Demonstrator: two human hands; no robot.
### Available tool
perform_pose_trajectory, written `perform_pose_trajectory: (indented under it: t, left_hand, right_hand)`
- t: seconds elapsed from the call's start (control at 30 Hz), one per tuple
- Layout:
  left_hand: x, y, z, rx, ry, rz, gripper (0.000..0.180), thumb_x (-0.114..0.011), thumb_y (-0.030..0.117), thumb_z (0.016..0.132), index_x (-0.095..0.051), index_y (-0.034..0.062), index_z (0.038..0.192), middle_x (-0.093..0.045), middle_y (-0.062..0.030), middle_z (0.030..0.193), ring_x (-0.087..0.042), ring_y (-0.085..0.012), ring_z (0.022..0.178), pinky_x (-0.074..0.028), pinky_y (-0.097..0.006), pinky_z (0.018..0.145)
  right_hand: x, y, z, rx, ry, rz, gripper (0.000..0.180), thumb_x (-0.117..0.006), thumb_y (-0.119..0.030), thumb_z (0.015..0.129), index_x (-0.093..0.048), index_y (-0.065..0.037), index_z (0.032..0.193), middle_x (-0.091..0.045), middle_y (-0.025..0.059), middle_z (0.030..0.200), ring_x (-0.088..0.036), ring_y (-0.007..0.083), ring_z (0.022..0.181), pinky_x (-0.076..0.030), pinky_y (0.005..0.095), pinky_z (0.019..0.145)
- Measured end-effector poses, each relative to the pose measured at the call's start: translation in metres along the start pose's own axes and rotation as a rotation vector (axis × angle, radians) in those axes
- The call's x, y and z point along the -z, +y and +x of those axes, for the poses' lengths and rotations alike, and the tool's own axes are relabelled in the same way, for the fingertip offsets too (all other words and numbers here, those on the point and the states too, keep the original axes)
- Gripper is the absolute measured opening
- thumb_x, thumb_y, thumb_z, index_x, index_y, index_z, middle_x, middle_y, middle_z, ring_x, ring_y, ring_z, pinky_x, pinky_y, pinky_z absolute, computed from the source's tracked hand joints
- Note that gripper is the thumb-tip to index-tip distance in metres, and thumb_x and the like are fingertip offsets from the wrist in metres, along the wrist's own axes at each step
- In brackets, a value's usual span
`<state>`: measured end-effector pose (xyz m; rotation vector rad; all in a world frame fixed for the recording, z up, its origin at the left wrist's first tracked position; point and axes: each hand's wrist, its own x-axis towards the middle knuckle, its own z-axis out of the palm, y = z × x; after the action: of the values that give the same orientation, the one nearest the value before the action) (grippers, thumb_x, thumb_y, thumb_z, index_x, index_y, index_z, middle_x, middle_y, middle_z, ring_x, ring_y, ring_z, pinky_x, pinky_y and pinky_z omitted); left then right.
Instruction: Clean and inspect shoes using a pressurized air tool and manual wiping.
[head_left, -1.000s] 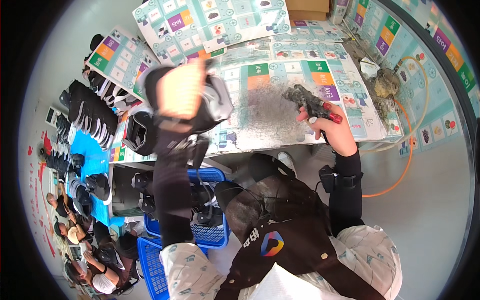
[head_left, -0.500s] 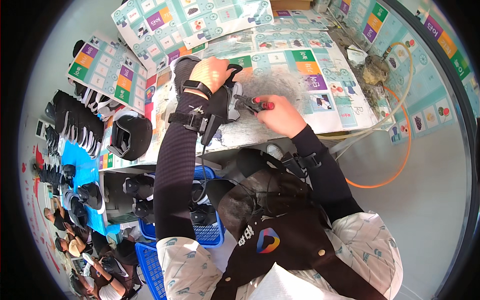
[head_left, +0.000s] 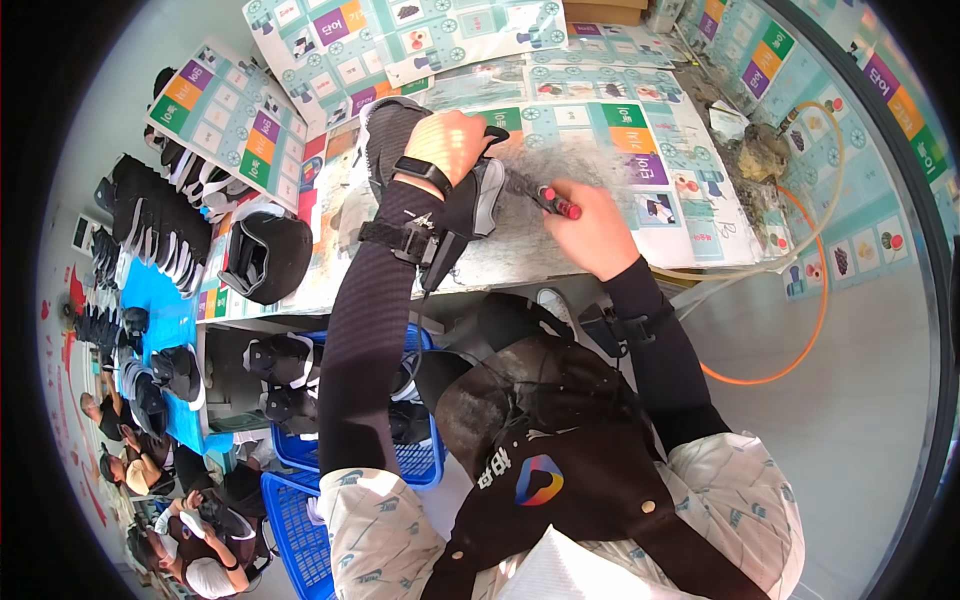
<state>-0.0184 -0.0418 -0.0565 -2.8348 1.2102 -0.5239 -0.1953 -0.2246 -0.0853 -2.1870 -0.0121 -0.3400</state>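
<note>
From where I stand, the change is at the gap between the two hands. A second ago the left hand [head_left: 445, 148] was a blur, swinging the black shoe [head_left: 393, 140]; now the shoe shows sharply, over the near middle of the desk [head_left: 545, 255], though I can't tell whether it rests on the surface or is held just above it. Half a second ago the tip of the black tool with red ends [head_left: 548, 198] was right up at the shoe's grey edge; now it sits a little to the right, seemingly apart from it, its front end smeared by motion. The left grip is closed over the shoe, the fingers underneath hidden; the right hand [head_left: 597, 232] has its grip wrapped around the tool. To me that means the shoe is steady and presented to the tool, with the work on it under way but contact broken for this instant. The other black shoe [head_left: 268, 255], on the desk to the left, lies untouched.
</note>
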Motion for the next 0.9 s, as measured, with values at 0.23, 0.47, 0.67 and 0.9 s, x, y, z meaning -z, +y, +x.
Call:
perform_pose_trajectory:
  t: [0.23, 0.47, 0.67, 0.9]
  left_hand:
    - [0.012, -0.009, -0.017, 0.027, 0.178, 0.200, 0.018, -0.057, 0.018, 0.095, -0.070, 0.0062, 0.089, -0.072, -0.0166, 0.079, -0.074, -0.0336, 0.077, -0.059, -0.044, 0.065]
    - [0.019, -0.004, -0.035, 0.065, 0.410, 0.546, 0.024, -0.060, 0.017, 0.093, -0.062, 0.0077, 0.115, -0.067, -0.0049, 0.094, -0.068, -0.0197, 0.089, -0.059, -0.032, 0.056]
    - [-0.009, 0.017, -0.055, 0.126, 0.375, 0.133, 0.023, -0.063, 0.014, 0.091, -0.062, 0.0066, 0.113, -0.066, -0.0082, 0.093, -0.068, -0.0266, 0.091, -0.060, -0.036, 0.066]
    - [-0.008, 0.026, -0.070, 0.170, 0.368, -0.014, 0.028, -0.066, 0.020, 0.094, -0.061, 0.0033, 0.116, -0.066, -0.0123, 0.101, -0.067, -0.0310, 0.096, -0.059, -0.041, 0.078]
  right_hand:
    - [0.006, 0.003, -0.008, -0.088, -0.243, 0.204, 0.030, -0.060, -0.010, 0.081, -0.070, 0.002, 0.107, -0.067, 0.0251, 0.082, -0.067, 0.0395, 0.078, -0.052, 0.0452, 0.075]
    - [0.013, 0.008, 0.009, -0.113, -0.216, 0.400, 0.038, -0.057, -0.005, 0.077, -0.070, 0.001, 0.113, -0.075, 0.0034, 0.092, -0.059, 0.0101, 0.062, -0.047, 0.0251, 0.051]
    - [-0.020, 0.013, 0.017, 0.016, -0.050, 0.024, 0.022, -0.063, -0.011, 0.083, -0.068, 0.002, 0.100, -0.071, 0.0172, 0.081, -0.064, 0.0320, 0.065, -0.051, 0.0399, 0.065]
    - [-0.027, 0.019, 0.017, -0.025, -0.071, -0.106, 0.031, -0.067, -0.013, 0.084, -0.069, 0.001, 0.112, -0.067, 0.0255, 0.080, -0.063, 0.0459, 0.079, -0.051, 0.0432, 0.073]
